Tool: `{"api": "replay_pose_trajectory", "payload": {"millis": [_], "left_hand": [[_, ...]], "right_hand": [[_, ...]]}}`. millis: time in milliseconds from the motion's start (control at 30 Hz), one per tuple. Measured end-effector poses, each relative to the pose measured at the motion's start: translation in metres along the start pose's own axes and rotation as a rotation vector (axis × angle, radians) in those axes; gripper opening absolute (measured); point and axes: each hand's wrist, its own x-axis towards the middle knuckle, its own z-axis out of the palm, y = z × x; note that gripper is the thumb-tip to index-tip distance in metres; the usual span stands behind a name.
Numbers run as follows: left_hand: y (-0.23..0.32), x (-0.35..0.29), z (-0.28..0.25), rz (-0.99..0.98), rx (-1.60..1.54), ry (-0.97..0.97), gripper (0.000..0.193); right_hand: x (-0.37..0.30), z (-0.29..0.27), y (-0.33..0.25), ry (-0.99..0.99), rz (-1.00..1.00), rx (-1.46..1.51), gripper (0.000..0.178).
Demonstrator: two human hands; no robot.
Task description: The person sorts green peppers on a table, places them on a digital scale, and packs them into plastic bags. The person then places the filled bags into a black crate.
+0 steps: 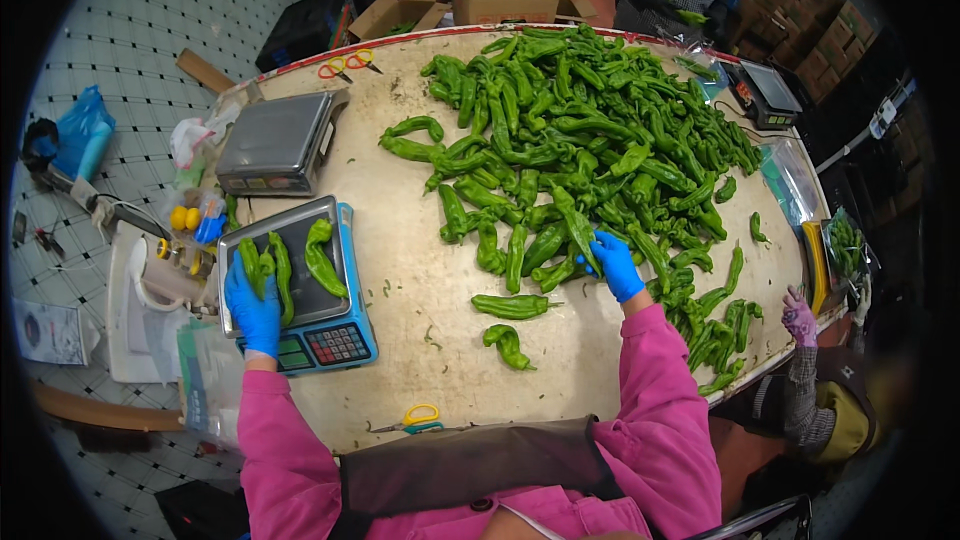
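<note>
Pepper (pixel 577 228), long and green, pinched in right hand (pixel 614 265) at edge of heap (pixel 600 120); likely light, firm, slick, best held mid-body. Left hand (pixel 252 310) against peppers (pixel 283 275) on digital scale (pixel 320 310), grip unclear.

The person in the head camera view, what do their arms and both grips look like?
The left grip and right grip have bright blue, thin-looking gloves on. Long, bright pink sleeves come down almost to the gloves. I can't see any pattern on the sleeves.
</note>
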Motion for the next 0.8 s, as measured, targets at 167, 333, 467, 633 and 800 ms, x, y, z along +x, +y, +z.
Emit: {"api": "replay_pose_trajectory", "payload": {"millis": [167,333,467,633,800], "left_hand": [[0.115,-0.018,0.011,0.117,-0.245,-0.105,0.065],[0.181,-0.070,0.047,0.077,-0.563,-0.425,0.057],[0.199,-0.122,0.071,-0.056,-0.701,-0.664,0.051],[0.202,-0.171,0.092,-0.180,-0.773,-0.890,0.038],[0.215,-0.172,0.091,-0.118,-0.785,-0.921,0.035]], "right_hand": [[-0.027,0.004,-0.002,-0.044,0.038,0.028,0.026],[-0.047,0.025,0.002,-0.022,-0.134,-0.412,0.026],[-0.042,0.024,-0.007,0.069,-0.180,-0.505,0.021],[-0.005,0.030,-0.027,0.146,-0.335,-0.741,0.040],[0.012,0.080,-0.007,0.153,-0.402,-1.254,0.063]]}}
